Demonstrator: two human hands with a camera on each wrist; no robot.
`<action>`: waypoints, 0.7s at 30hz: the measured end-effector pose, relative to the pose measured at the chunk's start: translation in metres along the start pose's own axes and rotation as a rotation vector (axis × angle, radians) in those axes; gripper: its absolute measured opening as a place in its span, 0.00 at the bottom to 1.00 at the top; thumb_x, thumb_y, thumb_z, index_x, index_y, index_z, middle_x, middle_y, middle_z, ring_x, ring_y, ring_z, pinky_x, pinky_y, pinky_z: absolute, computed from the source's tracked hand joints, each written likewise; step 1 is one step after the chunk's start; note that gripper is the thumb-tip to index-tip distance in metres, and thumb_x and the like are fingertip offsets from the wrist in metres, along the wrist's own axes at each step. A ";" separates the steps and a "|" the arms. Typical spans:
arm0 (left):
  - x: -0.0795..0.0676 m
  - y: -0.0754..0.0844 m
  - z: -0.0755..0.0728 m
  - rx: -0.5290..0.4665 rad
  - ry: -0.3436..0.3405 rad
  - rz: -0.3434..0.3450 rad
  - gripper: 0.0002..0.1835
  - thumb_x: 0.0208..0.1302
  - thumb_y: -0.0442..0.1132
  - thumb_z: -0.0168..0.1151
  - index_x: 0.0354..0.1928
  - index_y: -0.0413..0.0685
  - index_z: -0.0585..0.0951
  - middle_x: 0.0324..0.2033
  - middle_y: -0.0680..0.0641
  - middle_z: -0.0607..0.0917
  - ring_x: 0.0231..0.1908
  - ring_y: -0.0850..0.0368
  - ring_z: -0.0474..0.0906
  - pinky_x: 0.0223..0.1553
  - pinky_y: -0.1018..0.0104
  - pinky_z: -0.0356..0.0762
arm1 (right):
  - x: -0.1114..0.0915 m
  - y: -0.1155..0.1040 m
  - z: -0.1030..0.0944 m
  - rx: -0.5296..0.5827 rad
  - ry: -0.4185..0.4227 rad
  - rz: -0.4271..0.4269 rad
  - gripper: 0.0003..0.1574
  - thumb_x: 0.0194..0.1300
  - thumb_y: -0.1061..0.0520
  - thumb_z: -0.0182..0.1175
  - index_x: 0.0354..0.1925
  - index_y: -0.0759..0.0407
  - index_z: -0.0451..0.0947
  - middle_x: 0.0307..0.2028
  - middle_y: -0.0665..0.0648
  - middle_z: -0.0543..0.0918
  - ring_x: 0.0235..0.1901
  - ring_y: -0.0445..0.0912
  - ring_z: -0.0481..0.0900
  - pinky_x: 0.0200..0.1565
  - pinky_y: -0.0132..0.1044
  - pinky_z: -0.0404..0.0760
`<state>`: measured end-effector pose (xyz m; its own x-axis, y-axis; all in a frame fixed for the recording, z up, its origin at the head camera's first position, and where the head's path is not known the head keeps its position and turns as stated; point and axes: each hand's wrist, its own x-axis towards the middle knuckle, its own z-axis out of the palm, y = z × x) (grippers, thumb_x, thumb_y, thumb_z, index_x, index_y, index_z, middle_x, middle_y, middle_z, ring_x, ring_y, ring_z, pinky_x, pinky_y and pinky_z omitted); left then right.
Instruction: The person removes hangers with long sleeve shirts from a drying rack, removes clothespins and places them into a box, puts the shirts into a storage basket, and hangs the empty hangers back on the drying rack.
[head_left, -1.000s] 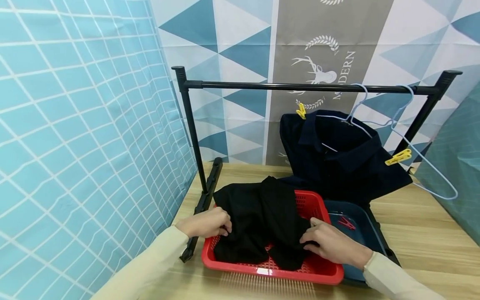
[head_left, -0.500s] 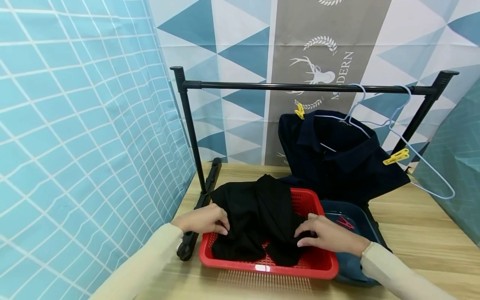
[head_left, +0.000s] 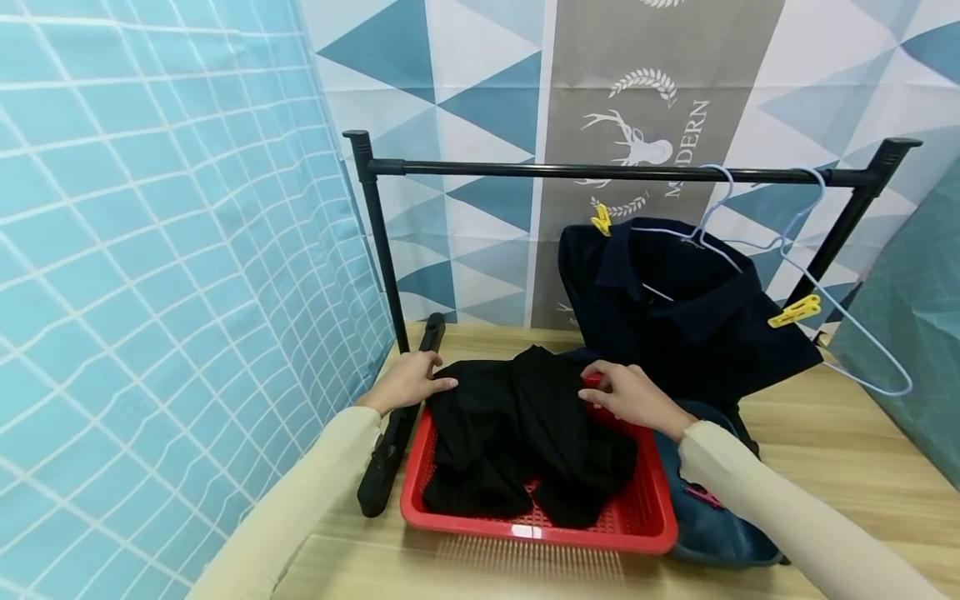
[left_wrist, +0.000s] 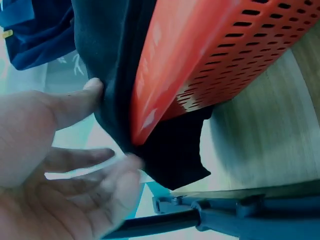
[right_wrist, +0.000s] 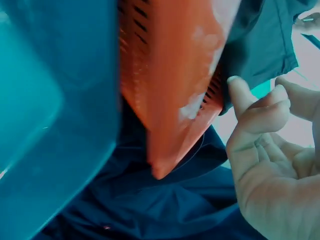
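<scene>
A black garment [head_left: 517, 433] lies bunched in a red perforated basket [head_left: 540, 535], its far left corner draped over the rim. My left hand [head_left: 408, 382] is at that corner with fingers apart. In the left wrist view the thumb [left_wrist: 92, 87] touches the black cloth [left_wrist: 172, 150], which hangs past the red rim, and the other fingers are loose. My right hand [head_left: 633, 396] hovers over the basket's far right part, thumb and forefinger apart with nothing between them. The right wrist view shows its fingers loosely bent beside the cloth [right_wrist: 260, 50].
A black rack [head_left: 525, 171] spans the wooden table [head_left: 810, 467]. From it hang a navy collared shirt [head_left: 697, 333] with yellow clothespins [head_left: 795, 311] and a bare blue hanger [head_left: 862, 321]. A dark blue tray [head_left: 720, 533] with a red clothespin [head_left: 702, 497] stands right of the basket.
Both hands have left the garment's sides and moved away from me to the basket's far end. The garment's right part has spread out to the right inside the basket.
</scene>
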<state>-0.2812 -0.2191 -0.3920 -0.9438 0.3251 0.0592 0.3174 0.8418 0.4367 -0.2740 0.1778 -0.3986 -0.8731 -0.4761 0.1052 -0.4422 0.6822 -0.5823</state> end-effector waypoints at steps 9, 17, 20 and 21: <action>0.011 -0.002 0.012 -0.013 0.034 -0.065 0.14 0.71 0.37 0.67 0.51 0.33 0.85 0.39 0.37 0.88 0.25 0.55 0.82 0.32 0.60 0.81 | 0.034 -0.008 0.012 -0.104 -0.052 0.121 0.33 0.69 0.50 0.70 0.63 0.69 0.75 0.23 0.54 0.78 0.15 0.44 0.77 0.23 0.38 0.78; 0.015 -0.006 0.011 0.028 0.125 -0.038 0.14 0.71 0.35 0.67 0.23 0.46 0.84 0.15 0.51 0.76 0.15 0.58 0.71 0.22 0.66 0.68 | 0.046 -0.004 0.012 -0.201 0.078 -0.012 0.12 0.65 0.61 0.72 0.45 0.66 0.86 0.27 0.52 0.84 0.20 0.40 0.79 0.30 0.38 0.81; 0.016 -0.007 0.009 0.033 0.156 -0.028 0.12 0.72 0.34 0.65 0.27 0.45 0.87 0.19 0.49 0.81 0.17 0.56 0.73 0.22 0.65 0.70 | 0.049 -0.001 0.010 -0.232 0.120 -0.092 0.02 0.63 0.65 0.72 0.36 0.64 0.88 0.29 0.53 0.87 0.24 0.41 0.81 0.33 0.40 0.83; 0.016 -0.007 0.009 0.036 0.170 -0.022 0.11 0.72 0.34 0.65 0.29 0.44 0.88 0.21 0.48 0.82 0.18 0.56 0.74 0.22 0.65 0.71 | 0.049 -0.001 0.009 -0.236 0.126 -0.104 0.00 0.63 0.65 0.71 0.35 0.63 0.89 0.30 0.54 0.88 0.25 0.41 0.81 0.33 0.40 0.83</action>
<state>-0.2977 -0.2158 -0.4022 -0.9517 0.2314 0.2019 0.2965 0.8639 0.4072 -0.3146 0.1490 -0.4003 -0.8326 -0.4875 0.2630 -0.5535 0.7506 -0.3609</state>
